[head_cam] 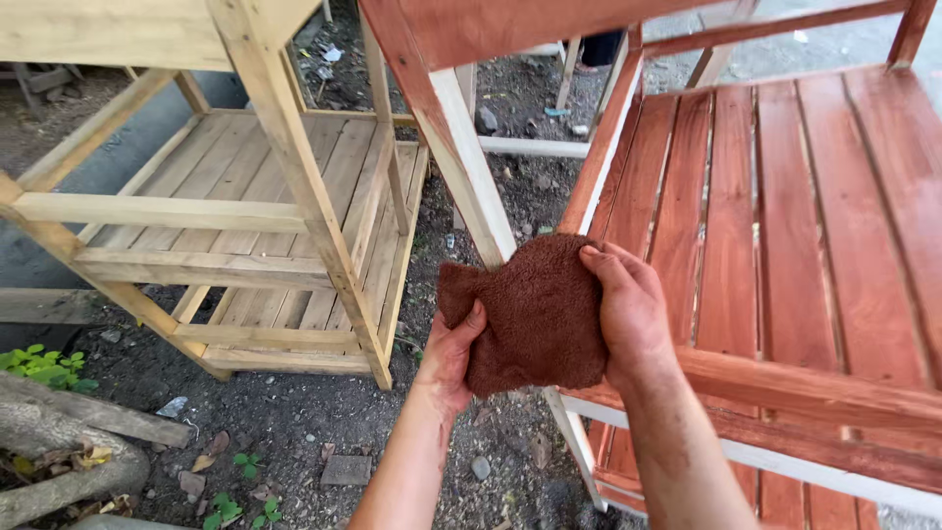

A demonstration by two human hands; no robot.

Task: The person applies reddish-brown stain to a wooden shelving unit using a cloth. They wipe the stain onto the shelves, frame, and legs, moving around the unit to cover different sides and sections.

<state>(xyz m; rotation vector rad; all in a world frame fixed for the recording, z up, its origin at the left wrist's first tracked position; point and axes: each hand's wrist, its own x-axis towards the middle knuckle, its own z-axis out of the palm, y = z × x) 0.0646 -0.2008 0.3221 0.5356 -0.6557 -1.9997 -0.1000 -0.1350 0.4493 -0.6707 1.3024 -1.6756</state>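
Note:
Both of my hands hold a reddish-brown stained cloth point(530, 309) in front of a wooden leg. My left hand point(453, 358) grips the cloth's lower left edge, thumb on top. My right hand point(628, 314) clasps its right side, fingers curled over the top edge. The cloth sits against the pale, unstained face of the slanted leg point(471, 157) of a red-stained wooden slatted rack point(785, 226) on the right. The rack's shelf slats and front rail point(814, 388) are stained red-brown; some frame edges are still pale wood.
An unstained pale wooden rack point(265, 196) with slatted shelves stands to the left. Below is dark dirt ground with stones, a small wood block point(345, 471), leaves and green weeds point(44, 365). A log point(69, 471) lies at the bottom left.

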